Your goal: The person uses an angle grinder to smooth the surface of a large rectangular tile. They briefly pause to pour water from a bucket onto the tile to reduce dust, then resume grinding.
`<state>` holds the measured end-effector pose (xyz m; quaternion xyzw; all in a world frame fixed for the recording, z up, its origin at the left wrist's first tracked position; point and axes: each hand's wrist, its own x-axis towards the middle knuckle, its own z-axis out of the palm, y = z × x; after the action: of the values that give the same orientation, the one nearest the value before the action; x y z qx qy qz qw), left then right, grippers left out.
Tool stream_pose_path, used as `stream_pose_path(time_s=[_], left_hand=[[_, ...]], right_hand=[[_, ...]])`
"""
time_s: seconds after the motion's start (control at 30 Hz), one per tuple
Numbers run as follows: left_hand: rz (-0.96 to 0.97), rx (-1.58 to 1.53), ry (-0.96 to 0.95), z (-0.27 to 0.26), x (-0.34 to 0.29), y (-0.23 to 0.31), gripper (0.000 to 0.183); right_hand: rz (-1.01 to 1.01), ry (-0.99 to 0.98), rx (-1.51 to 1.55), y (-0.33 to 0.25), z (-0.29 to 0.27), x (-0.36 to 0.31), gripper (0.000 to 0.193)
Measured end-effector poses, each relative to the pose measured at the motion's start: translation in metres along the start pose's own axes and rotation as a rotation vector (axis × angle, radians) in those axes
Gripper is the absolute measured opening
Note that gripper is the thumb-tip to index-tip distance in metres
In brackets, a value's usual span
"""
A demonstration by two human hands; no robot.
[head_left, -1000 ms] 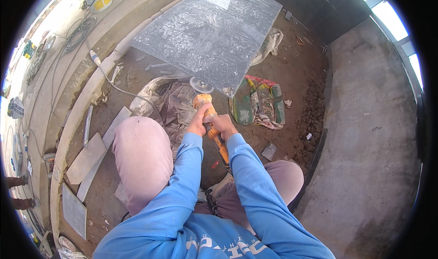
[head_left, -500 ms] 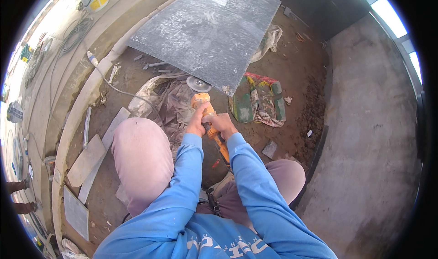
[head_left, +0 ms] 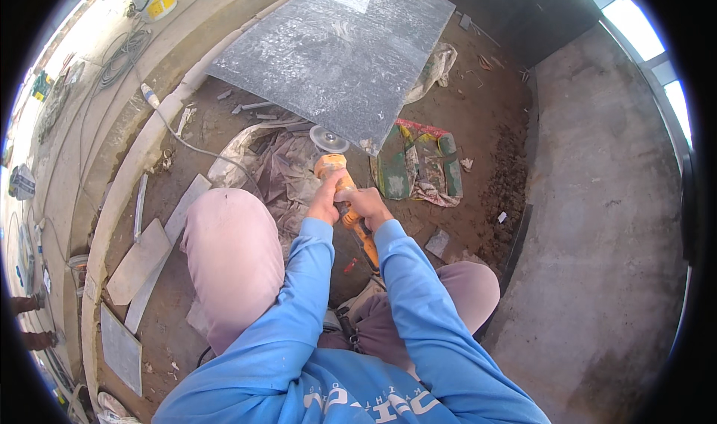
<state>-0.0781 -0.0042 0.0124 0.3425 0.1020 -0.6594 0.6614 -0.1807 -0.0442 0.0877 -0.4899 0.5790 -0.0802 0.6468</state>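
Both my hands are wrapped round an orange angle grinder point(head_left: 331, 164), whose body runs back toward my lap. My left hand point(head_left: 326, 198) grips it just behind the head, and my right hand point(head_left: 366, 204) closes round the body beside it. A grey round disc point(head_left: 329, 139) sits at the grinder's far end, right by the near edge of a large dark grey stone slab point(head_left: 336, 58). Whether the disc touches the slab I cannot tell. The slab lies beyond my hands, its near corner pointing toward me.
Crumpled sacks point(head_left: 280, 163) and a green and red bag point(head_left: 418, 163) lie under and beside the slab. A cable with a connector point(head_left: 151, 95) crosses the curb at left. Cut stone strips point(head_left: 140, 263) lie left of my knee. A concrete wall point(head_left: 597, 222) rises at right.
The view has shifted slightly. Both hands keep their grip on the angle grinder, and its disc stays close to the slab's near edge.
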Motion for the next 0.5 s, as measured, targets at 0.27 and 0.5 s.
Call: stream_pose_path(time_s=[0.27,0.5], left_hand=[[-0.021,-0.01,-0.026,-0.001,-0.005,-0.007,0.04],[-0.039,-0.006,0.0,0.001,-0.008,-0.018,0.04]], right_hand=[[0.002,0.018,-0.034,0.007,-0.004,-0.004,0.046],[0.004,0.018,-0.041,0.019,-0.014,-0.007,0.045]])
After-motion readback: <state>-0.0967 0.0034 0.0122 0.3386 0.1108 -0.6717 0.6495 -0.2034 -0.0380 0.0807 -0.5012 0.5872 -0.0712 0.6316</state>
